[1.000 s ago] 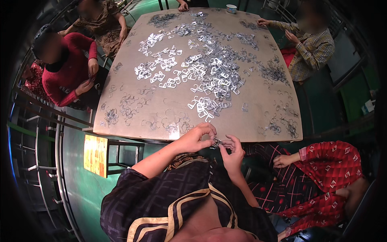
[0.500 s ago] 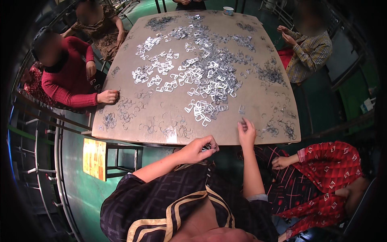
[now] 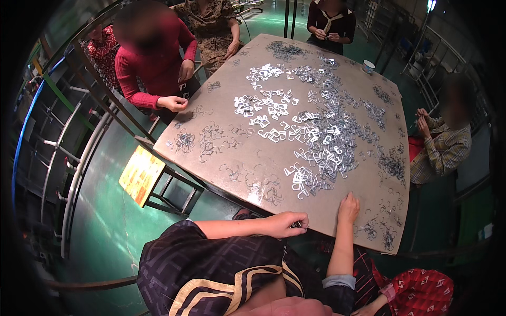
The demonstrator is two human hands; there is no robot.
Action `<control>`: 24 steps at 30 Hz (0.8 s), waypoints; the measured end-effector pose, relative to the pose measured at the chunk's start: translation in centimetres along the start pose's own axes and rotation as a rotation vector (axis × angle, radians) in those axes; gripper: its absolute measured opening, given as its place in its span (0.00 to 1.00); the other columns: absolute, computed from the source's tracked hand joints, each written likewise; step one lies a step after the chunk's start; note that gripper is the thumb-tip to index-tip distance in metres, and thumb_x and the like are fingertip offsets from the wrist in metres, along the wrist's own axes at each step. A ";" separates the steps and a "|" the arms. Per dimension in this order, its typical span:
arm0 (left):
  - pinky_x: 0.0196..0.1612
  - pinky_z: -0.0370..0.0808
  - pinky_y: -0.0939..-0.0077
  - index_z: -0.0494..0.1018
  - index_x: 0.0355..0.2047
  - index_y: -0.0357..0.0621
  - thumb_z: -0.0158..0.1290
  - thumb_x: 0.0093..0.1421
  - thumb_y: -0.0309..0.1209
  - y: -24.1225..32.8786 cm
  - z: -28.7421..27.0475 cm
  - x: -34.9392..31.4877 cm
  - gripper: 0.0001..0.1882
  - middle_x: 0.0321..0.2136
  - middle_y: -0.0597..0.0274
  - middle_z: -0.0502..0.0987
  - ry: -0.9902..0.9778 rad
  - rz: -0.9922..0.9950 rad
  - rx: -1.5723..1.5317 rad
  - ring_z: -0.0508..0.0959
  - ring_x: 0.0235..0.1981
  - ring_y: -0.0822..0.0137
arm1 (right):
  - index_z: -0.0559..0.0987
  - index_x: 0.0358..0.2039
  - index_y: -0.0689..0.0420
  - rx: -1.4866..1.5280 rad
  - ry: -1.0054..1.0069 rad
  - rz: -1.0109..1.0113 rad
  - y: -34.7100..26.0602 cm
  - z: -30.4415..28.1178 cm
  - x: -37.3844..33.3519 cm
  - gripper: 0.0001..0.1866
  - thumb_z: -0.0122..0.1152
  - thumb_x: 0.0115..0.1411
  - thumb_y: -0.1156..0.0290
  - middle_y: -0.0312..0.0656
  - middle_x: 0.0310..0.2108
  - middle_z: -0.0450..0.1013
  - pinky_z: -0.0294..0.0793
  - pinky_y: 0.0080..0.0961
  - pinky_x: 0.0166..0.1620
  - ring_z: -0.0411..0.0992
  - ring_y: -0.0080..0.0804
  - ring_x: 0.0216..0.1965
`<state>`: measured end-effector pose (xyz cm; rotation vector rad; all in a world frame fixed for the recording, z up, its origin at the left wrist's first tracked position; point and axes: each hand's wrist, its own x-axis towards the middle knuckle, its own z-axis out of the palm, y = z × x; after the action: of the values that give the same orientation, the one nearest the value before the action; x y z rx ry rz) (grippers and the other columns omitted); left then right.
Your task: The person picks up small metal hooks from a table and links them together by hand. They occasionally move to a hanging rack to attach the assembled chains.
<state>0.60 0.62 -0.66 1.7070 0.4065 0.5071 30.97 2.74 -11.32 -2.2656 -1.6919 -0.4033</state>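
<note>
Silver flat hook-shaped metal pieces lie in a long heap down the middle of the table. My left hand is curled just off the table's near edge. Small metal pieces show dark and shiny between its fingers. To its right, my right hand rests at the tabletop with fingertips drawn together. Anything pinched there is too small to make out. Thin wire hooks are scattered left of my hands, and more wire hooks lie at the near right corner.
A wooden-topped stool stands left of the table. A person in a red sweater has a hand on the left edge. Others are at the far side and the right; a person in patterned red is close beside me. A cup stands at the far right.
The view has turned, so the table appears tilted and farther right. My right hand has lowered its fingertips to the tabletop. My left hand stays curled near the edge.
</note>
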 end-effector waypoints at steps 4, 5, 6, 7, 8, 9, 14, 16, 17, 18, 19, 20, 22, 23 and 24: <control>0.42 0.72 0.71 0.67 0.35 0.38 0.53 0.61 0.28 0.0 0.2 0.5 0.08 0.32 0.58 0.76 -0.007 0.015 0.018 0.77 0.37 0.65 | 0.77 0.44 0.61 0.234 0.031 0.185 1.5 -0.4 -0.8 0.16 0.59 0.53 0.77 0.51 0.33 0.77 0.75 0.37 0.39 0.76 0.46 0.33; 0.43 0.72 0.71 0.67 0.35 0.38 0.53 0.62 0.28 0.0 0.1 0.6 0.08 0.33 0.58 0.76 -0.013 0.019 0.025 0.77 0.37 0.65 | 0.77 0.45 0.61 0.327 0.065 0.220 1.9 -0.6 -1.1 0.16 0.59 0.54 0.77 0.51 0.33 0.77 0.75 0.36 0.37 0.76 0.44 0.31; 0.42 0.72 0.71 0.67 0.36 0.38 0.54 0.62 0.29 -0.2 0.2 0.6 0.09 0.33 0.58 0.76 -0.003 0.026 0.010 0.77 0.37 0.64 | 0.77 0.45 0.63 0.545 0.013 0.276 0.7 -2.5 -1.2 0.15 0.58 0.56 0.78 0.49 0.32 0.77 0.76 0.32 0.36 0.77 0.38 0.30; 0.42 0.72 0.72 0.68 0.37 0.37 0.54 0.62 0.28 0.8 -0.1 0.7 0.08 0.33 0.57 0.77 -0.009 -0.033 0.018 0.78 0.37 0.65 | 0.77 0.46 0.64 0.762 -0.032 0.341 -1.5 -4.7 -1.5 0.15 0.57 0.58 0.78 0.46 0.31 0.78 0.77 0.28 0.34 0.77 0.32 0.28; 0.42 0.73 0.73 0.68 0.37 0.37 0.54 0.62 0.28 0.4 0.0 0.8 0.08 0.33 0.57 0.77 0.013 -0.021 0.007 0.78 0.37 0.65 | 0.76 0.46 0.66 1.005 -0.096 0.374 -3.0 -5.9 -2.1 0.14 0.56 0.59 0.79 0.44 0.31 0.77 0.77 0.25 0.35 0.77 0.28 0.29; 0.42 0.73 0.73 0.68 0.37 0.37 0.54 0.61 0.27 0.0 0.2 1.0 0.08 0.33 0.57 0.77 0.029 -0.011 0.000 0.78 0.37 0.65 | 0.76 0.46 0.67 1.254 -0.148 0.408 -4.4 -6.9 -3.0 0.13 0.55 0.61 0.79 0.42 0.30 0.77 0.77 0.22 0.35 0.76 0.23 0.30; 0.43 0.71 0.74 0.69 0.36 0.36 0.55 0.60 0.26 0.1 0.9 2.0 0.07 0.33 0.57 0.77 0.081 -0.046 -0.011 0.77 0.38 0.66 | 0.77 0.44 0.67 1.390 -0.195 0.308 -8.8 -13.1 -6.2 0.12 0.55 0.59 0.81 0.42 0.30 0.76 0.77 0.19 0.34 0.77 0.24 0.30; 0.41 0.72 0.73 0.69 0.35 0.36 0.55 0.60 0.26 0.2 0.9 2.3 0.07 0.32 0.56 0.77 0.124 -0.028 0.012 0.77 0.36 0.65 | 0.78 0.43 0.66 1.291 -0.159 0.248 -9.2 -14.4 -6.5 0.11 0.56 0.59 0.81 0.42 0.30 0.77 0.77 0.20 0.34 0.77 0.25 0.30; 0.41 0.72 0.72 0.70 0.35 0.36 0.56 0.59 0.26 0.3 1.0 2.4 0.07 0.31 0.56 0.77 0.128 -0.050 0.031 0.77 0.36 0.65 | 0.79 0.42 0.66 1.243 -0.144 0.216 -9.5 -15.1 -6.6 0.11 0.56 0.58 0.81 0.43 0.30 0.77 0.77 0.21 0.34 0.77 0.25 0.30; 0.40 0.72 0.72 0.70 0.35 0.36 0.56 0.59 0.26 0.4 1.0 2.5 0.07 0.31 0.56 0.77 0.137 -0.071 0.054 0.77 0.36 0.65 | 0.80 0.41 0.64 1.188 -0.117 0.191 -9.7 -15.7 -6.5 0.11 0.56 0.57 0.82 0.44 0.30 0.77 0.76 0.22 0.34 0.78 0.27 0.29; 0.40 0.72 0.72 0.70 0.35 0.36 0.56 0.59 0.26 0.4 1.0 2.5 0.07 0.31 0.56 0.77 0.146 -0.092 0.076 0.77 0.35 0.65 | 0.80 0.41 0.64 1.150 -0.107 0.171 -9.8 -16.0 -6.5 0.11 0.56 0.56 0.82 0.45 0.30 0.77 0.76 0.22 0.35 0.78 0.29 0.29; 0.39 0.72 0.72 0.70 0.34 0.36 0.56 0.59 0.26 0.3 1.2 2.5 0.07 0.30 0.56 0.77 0.159 -0.088 0.060 0.77 0.35 0.65 | 0.80 0.41 0.64 1.113 -0.097 0.150 -9.8 -16.2 -6.7 0.11 0.57 0.56 0.82 0.45 0.30 0.77 0.76 0.23 0.35 0.78 0.31 0.30; 0.38 0.73 0.72 0.70 0.33 0.37 0.56 0.59 0.27 0.1 1.4 2.4 0.08 0.30 0.56 0.77 0.190 -0.082 0.033 0.78 0.34 0.64 | 0.80 0.40 0.63 1.030 -0.038 0.074 -10.1 -16.5 -6.7 0.12 0.57 0.55 0.83 0.47 0.30 0.77 0.76 0.25 0.35 0.78 0.34 0.30; 0.39 0.73 0.72 0.70 0.34 0.37 0.57 0.59 0.27 -0.2 1.3 2.3 0.08 0.30 0.57 0.78 0.168 -0.083 0.022 0.78 0.35 0.64 | 0.80 0.40 0.63 0.981 0.011 0.019 -10.3 -16.7 -6.7 0.12 0.57 0.55 0.83 0.47 0.30 0.77 0.76 0.26 0.34 0.78 0.36 0.30; 0.40 0.72 0.72 0.71 0.35 0.37 0.57 0.59 0.28 -0.6 1.2 2.3 0.09 0.31 0.57 0.78 0.145 -0.081 0.008 0.78 0.36 0.64 | 0.80 0.40 0.63 0.928 0.061 -0.035 -10.4 -16.8 -6.8 0.12 0.57 0.55 0.84 0.48 0.30 0.77 0.76 0.26 0.34 0.78 0.37 0.30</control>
<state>3.23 0.95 -1.22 1.6599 0.5803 0.5723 18.21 -6.92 2.19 -1.5137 -1.4451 0.2718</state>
